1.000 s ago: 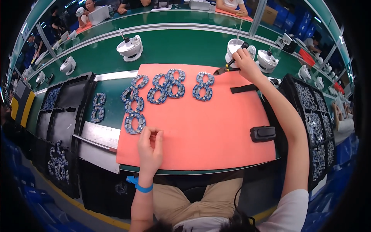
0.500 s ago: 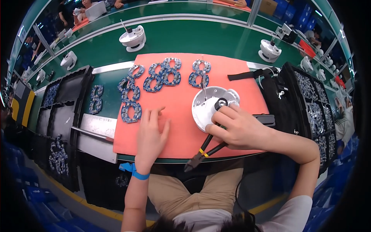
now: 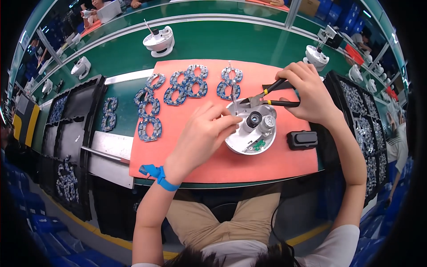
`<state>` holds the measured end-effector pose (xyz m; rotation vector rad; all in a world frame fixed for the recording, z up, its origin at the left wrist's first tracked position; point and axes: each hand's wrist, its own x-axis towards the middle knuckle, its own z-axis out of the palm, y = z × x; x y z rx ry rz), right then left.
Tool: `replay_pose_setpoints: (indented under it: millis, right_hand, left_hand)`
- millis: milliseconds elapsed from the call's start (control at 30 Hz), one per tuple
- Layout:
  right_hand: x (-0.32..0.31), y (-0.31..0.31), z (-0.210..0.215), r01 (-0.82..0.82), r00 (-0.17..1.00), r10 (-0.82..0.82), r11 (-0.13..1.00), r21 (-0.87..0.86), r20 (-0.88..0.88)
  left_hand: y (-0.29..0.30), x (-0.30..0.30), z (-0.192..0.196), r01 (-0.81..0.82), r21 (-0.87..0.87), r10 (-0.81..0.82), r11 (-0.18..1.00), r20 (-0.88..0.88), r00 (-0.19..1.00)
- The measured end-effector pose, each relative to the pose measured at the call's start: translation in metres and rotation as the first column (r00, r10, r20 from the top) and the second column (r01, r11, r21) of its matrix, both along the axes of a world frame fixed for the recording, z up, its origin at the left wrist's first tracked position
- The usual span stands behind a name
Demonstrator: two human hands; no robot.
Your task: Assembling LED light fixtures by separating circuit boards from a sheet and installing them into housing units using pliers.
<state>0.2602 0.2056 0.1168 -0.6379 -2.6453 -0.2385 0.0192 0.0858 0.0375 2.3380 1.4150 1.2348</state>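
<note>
A round white device housing (image 3: 242, 139) with a black camera lens (image 3: 254, 119), a small white knob-like part (image 3: 268, 123) and a green circuit piece (image 3: 258, 145) sits on the orange mat. A thin metallic rod (image 3: 234, 99) stands up at its far left. My right hand (image 3: 307, 91) grips diagonal cutters (image 3: 267, 96) with yellow-banded black handles, held partly spread. The jaws hover over the housing's far edge, beside the rod. My left hand (image 3: 207, 131) is closed in a pinch at the housing's left side; what lies between its fingertips is hidden.
Several blue figure-eight circuit boards (image 3: 149, 107) lie on the mat (image 3: 191, 151). A black box-shaped object (image 3: 302, 140) rests at right. Trays of boards flank the mat, left (image 3: 73, 120) and right (image 3: 362, 133). White devices (image 3: 159, 41) stand on the green belt beyond.
The cutters swung from the mat's near edge up to the housing's far side. My left hand moved right and closed. The housing turned, showing its lens, and the belt's devices shifted right.
</note>
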Motion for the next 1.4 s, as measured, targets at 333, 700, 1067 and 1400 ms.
replay_pose_setpoints:
  millis: [333, 700, 1067, 1400]
  right_hand:
    - [-0.01, 0.009, -0.007, -0.062, 0.996, 0.06, 0.998, 0.028, 0.074]
    - [-0.012, 0.011, -0.013, -0.075, 0.996, 0.072, 0.996, 0.048, 0.051]
    - [-0.01, 0.015, -0.017, -0.017, 0.999, 0.019, 0.999, 0.046, -0.038]
    - [0.009, -0.041, -0.051, -0.468, 0.884, 0.465, 0.878, -0.103, -0.056]
  left_hand:
    - [0.016, 0.0, -0.007, -0.164, 0.084, 0.147, 0.983, 0.188, 0.971]
    - [0.016, 0.0, -0.009, -0.17, 0.058, 0.156, 0.984, 0.192, 0.969]
    - [0.011, -0.006, -0.004, -0.263, 0.125, 0.224, 0.957, 0.262, 0.939]
    - [-0.044, -0.053, -0.025, -0.469, -0.208, 0.465, 0.859, -0.069, 0.883]
